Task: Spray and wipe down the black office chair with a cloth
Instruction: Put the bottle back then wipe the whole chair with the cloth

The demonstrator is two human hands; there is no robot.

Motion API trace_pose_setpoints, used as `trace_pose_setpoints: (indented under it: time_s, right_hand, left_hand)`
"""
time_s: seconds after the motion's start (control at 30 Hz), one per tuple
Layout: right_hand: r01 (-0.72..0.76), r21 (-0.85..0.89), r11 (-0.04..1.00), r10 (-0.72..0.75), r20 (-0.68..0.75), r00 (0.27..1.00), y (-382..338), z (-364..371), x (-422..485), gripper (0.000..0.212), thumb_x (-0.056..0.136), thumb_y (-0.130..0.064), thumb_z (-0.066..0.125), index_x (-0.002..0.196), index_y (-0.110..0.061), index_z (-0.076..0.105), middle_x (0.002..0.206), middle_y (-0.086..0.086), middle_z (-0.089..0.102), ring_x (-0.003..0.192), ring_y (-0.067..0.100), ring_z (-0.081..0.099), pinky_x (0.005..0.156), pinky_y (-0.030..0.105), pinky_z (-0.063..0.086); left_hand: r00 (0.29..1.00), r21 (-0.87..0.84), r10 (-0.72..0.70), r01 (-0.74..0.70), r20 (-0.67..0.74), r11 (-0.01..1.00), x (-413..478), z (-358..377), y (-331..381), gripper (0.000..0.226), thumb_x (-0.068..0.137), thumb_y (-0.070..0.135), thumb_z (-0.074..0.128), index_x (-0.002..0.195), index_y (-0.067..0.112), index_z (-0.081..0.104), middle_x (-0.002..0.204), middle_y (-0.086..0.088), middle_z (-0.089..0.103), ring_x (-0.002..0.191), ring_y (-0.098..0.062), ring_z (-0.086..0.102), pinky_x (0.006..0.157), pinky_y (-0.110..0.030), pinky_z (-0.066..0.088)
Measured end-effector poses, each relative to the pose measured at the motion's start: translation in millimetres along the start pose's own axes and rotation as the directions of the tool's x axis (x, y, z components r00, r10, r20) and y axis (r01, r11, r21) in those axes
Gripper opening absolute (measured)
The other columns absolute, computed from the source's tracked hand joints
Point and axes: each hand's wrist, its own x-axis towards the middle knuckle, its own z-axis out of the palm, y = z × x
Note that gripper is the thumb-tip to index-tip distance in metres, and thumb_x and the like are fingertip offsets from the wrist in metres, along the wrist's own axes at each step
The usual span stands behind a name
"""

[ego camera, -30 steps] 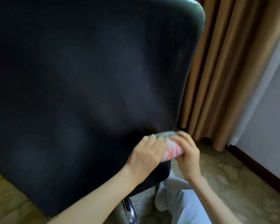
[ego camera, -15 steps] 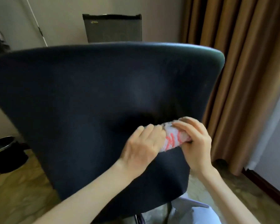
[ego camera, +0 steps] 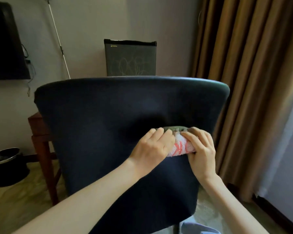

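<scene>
The black office chair [ego camera: 95, 132] fills the middle of the head view, its backrest turned toward me. A rolled white cloth with red markings and a green edge [ego camera: 180, 146] is pressed against the right half of the backrest. My left hand [ego camera: 152, 147] grips the cloth's left end, fingers curled over it. My right hand [ego camera: 201, 152] holds its right end, fingers on top and thumb below. No spray bottle is in view.
A dark mini fridge [ego camera: 130, 59] stands against the far wall behind the chair. A wooden table [ego camera: 41, 132] sits at the left, with a black waste bin [ego camera: 7, 166] on the floor beside it. Brown curtains [ego camera: 252, 81] hang at the right. A wall TV [ego camera: 5, 44] is at upper left.
The view has drawn back and risen, so the chair's top edge and the room behind it now show. Both hands keep hold of the cloth, now higher up the backrest than before.
</scene>
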Motion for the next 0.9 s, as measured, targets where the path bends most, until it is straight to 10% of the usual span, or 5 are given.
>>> trace_pose_setpoints:
  time_s: [0.3,0.67,0.9]
  right_hand:
    - [-0.181,0.065,0.981,0.148,0.348,0.926,43,42,-144,0.078,0.042,0.005,0.089,0.108,-0.027,0.062,0.115,-0.010,0.051,0.097,0.012,0.049,0.087,0.017,0.040]
    - [0.029,0.059,0.998,-0.017,-0.183,0.983,86,-71,121,0.026,0.087,-0.022,0.065,0.107,-0.006,0.070,0.113,0.014,0.063,0.108,0.029,0.057,0.098,0.027,0.043]
    - [-0.043,0.099,0.994,0.059,-0.170,0.984,87,-28,58,0.026,0.086,-0.020,0.065,0.104,-0.003,0.071,0.110,0.014,0.064,0.108,0.027,0.057,0.097,0.032,0.045]
  left_hand:
    - [0.912,-0.083,0.212,-0.195,0.351,0.977,-96,52,71,0.023,0.074,0.000,0.055,0.076,0.018,0.070,0.075,0.002,0.061,0.069,-0.019,0.050,0.067,-0.029,0.039]
    - [0.999,-0.005,0.039,-0.039,0.012,0.999,155,22,15,0.022,0.092,0.003,0.047,0.101,0.006,0.066,0.095,-0.010,0.065,0.083,-0.027,0.060,0.074,-0.039,0.050]
    - [0.998,0.067,0.060,-0.063,0.036,0.996,105,40,31,0.026,0.091,-0.003,0.046,0.085,0.012,0.067,0.076,-0.003,0.057,0.069,-0.022,0.052,0.066,-0.033,0.043]
